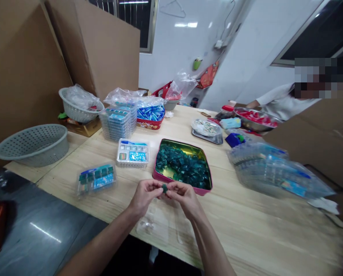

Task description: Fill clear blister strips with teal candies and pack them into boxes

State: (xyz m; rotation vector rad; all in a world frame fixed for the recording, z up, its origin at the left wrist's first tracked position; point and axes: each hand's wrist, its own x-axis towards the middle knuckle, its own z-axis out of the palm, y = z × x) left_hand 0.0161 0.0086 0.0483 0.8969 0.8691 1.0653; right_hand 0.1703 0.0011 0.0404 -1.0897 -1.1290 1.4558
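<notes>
My left hand [144,195] and my right hand [185,197] meet over the wooden table [246,230], both pinching one small dark green piece [164,188] between their fingertips. Just beyond them stands a pink-rimmed tin [160,174] filled with several dark green pieces [184,165]. A clear plastic tray [160,226] lies on the table under my wrists. To the left lies a closed clear pack [96,178] with green and blue contents, and behind it an open tray [133,153] partly filled.
A stack of filled packs [118,122], a red tub of blue items [151,115] and two grey baskets [35,143] [79,103] stand at left. A pile of clear trays in plastic [274,170] lies right. A person in white [280,101] works at the far right by a metal bowl [256,120].
</notes>
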